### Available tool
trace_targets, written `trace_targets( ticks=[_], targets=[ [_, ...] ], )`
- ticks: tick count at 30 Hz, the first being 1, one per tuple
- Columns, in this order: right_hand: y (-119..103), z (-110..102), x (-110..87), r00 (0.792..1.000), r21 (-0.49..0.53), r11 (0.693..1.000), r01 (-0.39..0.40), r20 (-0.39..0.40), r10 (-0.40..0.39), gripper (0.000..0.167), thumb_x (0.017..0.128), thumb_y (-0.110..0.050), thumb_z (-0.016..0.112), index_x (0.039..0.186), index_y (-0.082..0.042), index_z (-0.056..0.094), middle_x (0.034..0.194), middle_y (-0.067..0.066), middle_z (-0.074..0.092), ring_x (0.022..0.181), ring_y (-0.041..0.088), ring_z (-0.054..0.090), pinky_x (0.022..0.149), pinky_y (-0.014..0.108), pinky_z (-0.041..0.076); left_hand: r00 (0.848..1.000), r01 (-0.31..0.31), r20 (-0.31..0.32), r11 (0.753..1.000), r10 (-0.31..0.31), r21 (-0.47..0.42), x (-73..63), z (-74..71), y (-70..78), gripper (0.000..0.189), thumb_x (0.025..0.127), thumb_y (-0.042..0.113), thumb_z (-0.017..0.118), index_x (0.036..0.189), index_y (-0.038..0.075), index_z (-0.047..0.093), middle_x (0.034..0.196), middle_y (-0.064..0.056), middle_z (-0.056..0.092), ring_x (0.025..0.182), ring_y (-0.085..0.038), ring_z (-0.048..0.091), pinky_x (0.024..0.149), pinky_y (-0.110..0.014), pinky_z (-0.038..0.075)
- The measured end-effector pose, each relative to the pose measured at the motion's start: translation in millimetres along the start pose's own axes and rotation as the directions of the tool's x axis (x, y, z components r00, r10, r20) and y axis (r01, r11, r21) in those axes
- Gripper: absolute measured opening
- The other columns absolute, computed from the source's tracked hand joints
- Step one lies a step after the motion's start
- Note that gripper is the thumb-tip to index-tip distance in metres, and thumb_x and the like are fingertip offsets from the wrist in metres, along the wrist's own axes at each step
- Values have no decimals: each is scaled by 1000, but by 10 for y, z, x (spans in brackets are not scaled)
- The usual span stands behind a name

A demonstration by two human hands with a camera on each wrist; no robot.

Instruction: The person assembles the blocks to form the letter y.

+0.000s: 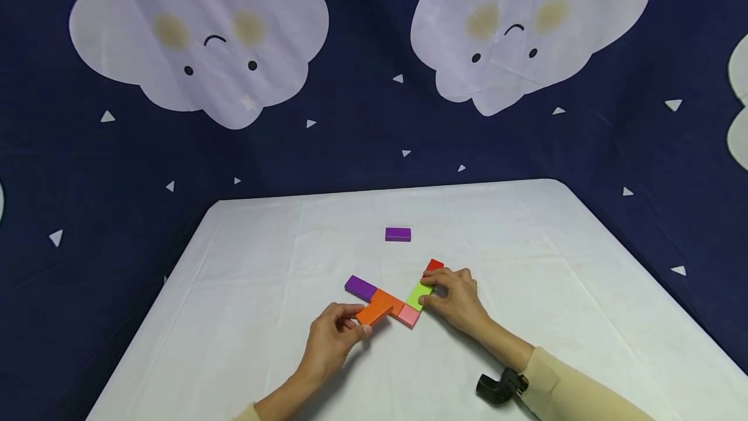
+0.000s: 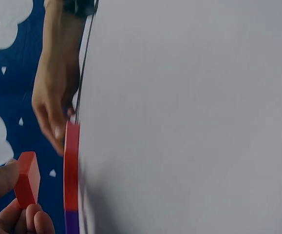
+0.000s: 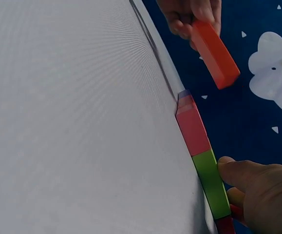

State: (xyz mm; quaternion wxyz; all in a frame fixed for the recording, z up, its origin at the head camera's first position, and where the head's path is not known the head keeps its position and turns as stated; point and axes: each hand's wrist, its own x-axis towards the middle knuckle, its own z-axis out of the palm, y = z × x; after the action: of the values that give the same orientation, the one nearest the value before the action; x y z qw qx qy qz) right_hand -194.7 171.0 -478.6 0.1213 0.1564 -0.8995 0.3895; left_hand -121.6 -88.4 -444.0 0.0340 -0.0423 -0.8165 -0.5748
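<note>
My left hand pinches an orange block between thumb and fingers, raised above the table in both wrist views. Behind it, a bent row of blocks lies on the white cloth: a purple block, another orange block partly hidden by the held one, a pink block, a lime green block and a red block. My right hand grips the lime green block, thumb on its near side. The fingertips lie near where green meets red. In the right wrist view the thumb touches the green block.
Another purple block lies alone farther back on the white-covered table. A dark blue curtain with clouds hangs behind the table. A black wrist-worn device sits at the right sleeve.
</note>
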Motion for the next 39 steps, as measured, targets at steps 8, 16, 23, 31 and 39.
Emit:
trace_targets(
  ticks=[8,16,23,31,39],
  targets=[
    [-3,4,-2,1000,-4,1000,0,-3,-1,31,70,-24,81,99,-19,73,113,-6,67,86,15,37,79,37,24,998,-47,47,999,46,15,-205,131,-25,32,71,9,79,99,2,67,83,-7,57,68,-2,49,58,-16,45],
    [0,27,-8,999,0,999,33,-24,-33,31,68,-24,82,98,-19,73,111,-5,68,85,14,37,78,36,23,995,28,95,998,-34,58,-240,211,-81,34,70,11,80,99,4,66,84,-5,56,70,-4,47,59,-15,41],
    [5,3,1,1000,2,1000,23,-7,-23,31,70,-24,81,99,-18,73,113,-4,67,88,15,38,79,37,23,993,-43,119,983,22,179,-258,252,-81,35,69,14,80,99,8,64,86,0,53,73,-4,44,64,-17,37],
    [9,22,-4,999,2,999,39,-12,-39,31,70,-26,81,99,-18,73,113,-4,67,87,13,37,80,37,24,984,-136,138,970,110,200,-284,229,-90,43,69,18,80,107,7,64,92,1,55,81,-8,46,71,-18,39],
    [16,22,1,999,-3,999,44,-14,-44,31,70,-25,81,99,-18,73,113,-4,67,87,14,37,80,38,24,952,-251,231,944,201,215,-148,120,-99,41,73,21,77,113,18,65,105,5,63,91,-10,41,75,-18,37]
  ],
)
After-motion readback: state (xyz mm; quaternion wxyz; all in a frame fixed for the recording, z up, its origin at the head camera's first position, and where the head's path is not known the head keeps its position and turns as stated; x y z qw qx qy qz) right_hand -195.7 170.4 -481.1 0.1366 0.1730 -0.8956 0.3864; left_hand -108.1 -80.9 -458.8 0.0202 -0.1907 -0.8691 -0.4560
